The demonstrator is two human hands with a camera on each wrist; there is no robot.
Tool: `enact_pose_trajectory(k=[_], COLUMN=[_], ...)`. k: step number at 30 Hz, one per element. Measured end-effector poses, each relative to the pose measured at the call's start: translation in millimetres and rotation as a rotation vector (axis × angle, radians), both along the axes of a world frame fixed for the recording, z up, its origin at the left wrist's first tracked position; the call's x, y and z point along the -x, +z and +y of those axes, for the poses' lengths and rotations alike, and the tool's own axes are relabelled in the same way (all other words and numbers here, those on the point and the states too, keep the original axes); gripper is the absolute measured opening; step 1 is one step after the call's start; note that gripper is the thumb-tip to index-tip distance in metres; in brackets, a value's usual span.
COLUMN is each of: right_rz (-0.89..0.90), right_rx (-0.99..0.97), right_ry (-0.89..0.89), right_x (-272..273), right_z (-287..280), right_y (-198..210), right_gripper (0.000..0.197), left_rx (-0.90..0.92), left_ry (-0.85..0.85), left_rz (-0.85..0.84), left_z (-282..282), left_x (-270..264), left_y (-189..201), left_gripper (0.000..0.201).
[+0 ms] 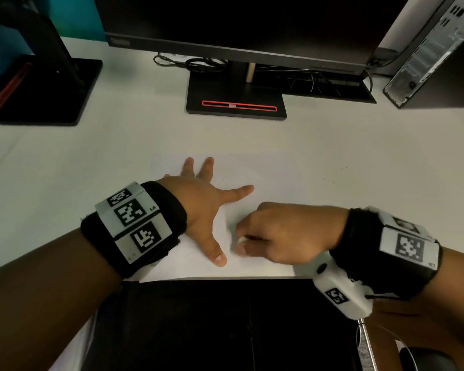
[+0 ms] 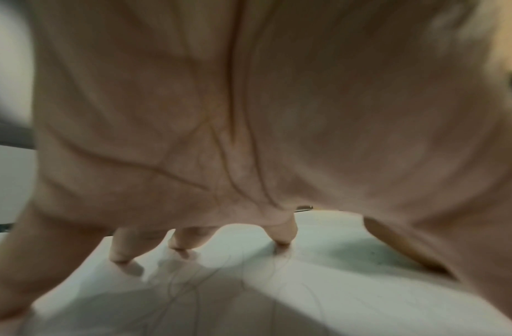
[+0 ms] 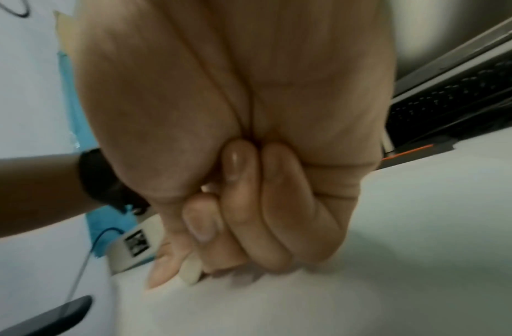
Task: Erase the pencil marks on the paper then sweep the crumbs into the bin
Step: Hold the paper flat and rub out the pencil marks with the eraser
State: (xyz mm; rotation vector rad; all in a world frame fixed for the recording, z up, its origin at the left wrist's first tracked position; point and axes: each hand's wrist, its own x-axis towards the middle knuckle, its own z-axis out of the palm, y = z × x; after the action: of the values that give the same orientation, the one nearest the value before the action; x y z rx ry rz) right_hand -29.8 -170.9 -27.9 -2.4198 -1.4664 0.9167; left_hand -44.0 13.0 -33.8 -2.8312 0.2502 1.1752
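A white sheet of paper [image 1: 273, 178] lies on the desk, carrying faint pencil marks [image 2: 188, 286]. My left hand [image 1: 206, 199] lies spread flat on the paper, fingers straight, pressing it down. My right hand [image 1: 276, 234] is just to its right, fingers curled, pinching a small white eraser [image 1: 242, 240] against the paper near the left thumb. In the right wrist view the eraser [image 3: 191, 270] pokes out below the curled fingers onto the sheet. A few dark crumbs [image 1: 332, 180] dot the desk right of the paper.
A black monitor stand [image 1: 236, 103] with a red slot sits behind the paper. Another dark stand [image 1: 43, 87] is at the back left, a computer tower [image 1: 434, 54] at the back right. A black bin opening [image 1: 225, 322] lies below the desk's front edge.
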Motion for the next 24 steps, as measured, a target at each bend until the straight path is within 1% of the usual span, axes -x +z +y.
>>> enact_pose_trajectory(k=[1, 4, 6, 9, 11, 13, 15, 17, 18, 21, 24], right_rz=[-0.019, -0.071, -0.071, -0.009, -0.037, -0.081, -0.063, -0.003, 0.008, -0.057, -0.051], right_rx=[0.015, -0.023, -0.039, -0.017, -0.014, -0.059, -0.088, -0.075, -0.067, -0.078, -0.114], right_ry=[-0.015, -0.066, -0.033, 0.018, -0.010, -0.036, -0.017, 0.008, 0.007, -0.044, -0.011], right_x=[-7.9, -21.9, -11.4, 0.8, -9.9, -13.1, -2.5, 6.7, 5.2, -6.9, 6.3], right_z=[-1.9, -5.5, -5.7, -9.4, -13.4, -15.3, -15.0, -17.4, -19.2, -22.5, -22.1], right_y=[1.1, 2.5, -1.2, -1.3, 3.3, 2.1, -2.9, -4.8, -3.0, 0.8, -3.0], right_gripper=[0.039, 0.036, 0.035, 0.037, 0.039, 0.036, 0.031, 0.028, 0.030, 0.038, 0.036], left_rx=[0.003, 0.013, 0.002, 0.000, 0.007, 0.011, 0.010, 0.005, 0.005, 0.010, 0.009], left_ry=[0.005, 0.018, 0.013, 0.008, 0.012, 0.019, 0.021, 0.018, 0.019, 0.028, 0.033], left_rz=[0.000, 0.011, 0.006, 0.002, 0.000, 0.004, 0.003, 0.001, 0.000, 0.006, 0.006], left_z=[0.7, 0.5, 0.1, -0.5, 0.2, 0.4, 0.8, 0.3, 0.1, 0.3, -0.1], left_x=[0.2, 1.0, 0.6, 1.5, 1.2, 1.0, 0.9, 1.2, 0.8, 0.0, -0.4], left_y=[0.3, 1.3, 0.7, 1.0, 1.2, 0.9, 0.4, -0.3, -0.2, -0.1, -1.1], left_gripper=[0.140, 0.141, 0.141, 0.141, 0.141, 0.141, 0.141, 0.141, 0.141, 0.141, 0.141])
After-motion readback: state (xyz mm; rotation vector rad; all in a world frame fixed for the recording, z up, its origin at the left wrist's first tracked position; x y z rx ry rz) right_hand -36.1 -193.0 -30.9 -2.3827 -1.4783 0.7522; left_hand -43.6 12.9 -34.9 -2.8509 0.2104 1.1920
